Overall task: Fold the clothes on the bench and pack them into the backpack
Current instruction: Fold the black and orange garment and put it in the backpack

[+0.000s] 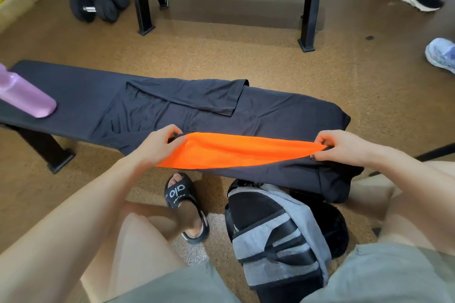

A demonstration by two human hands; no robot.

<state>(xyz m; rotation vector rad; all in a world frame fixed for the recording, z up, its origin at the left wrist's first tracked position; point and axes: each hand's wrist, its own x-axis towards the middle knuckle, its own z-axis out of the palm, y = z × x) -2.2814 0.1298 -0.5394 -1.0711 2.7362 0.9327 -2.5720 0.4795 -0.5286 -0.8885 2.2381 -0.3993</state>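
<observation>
A pink bottle [25, 97] lies on its side at the left end of the surface [61, 86], beside a dark garment [160, 108] spread flat along it with one sleeve folded across. At the near edge the left hand [157, 145] pinches one corner of a black garment with orange lining [236, 150], fingers curled round the cloth. The lining faces up, stretched taut to the right hand [344, 147], which pinches the other corner the same way. Below, on the floor between the person's knees, rests a grey and black backpack [275, 233], just beside a black sandal [184, 206].
</observation>
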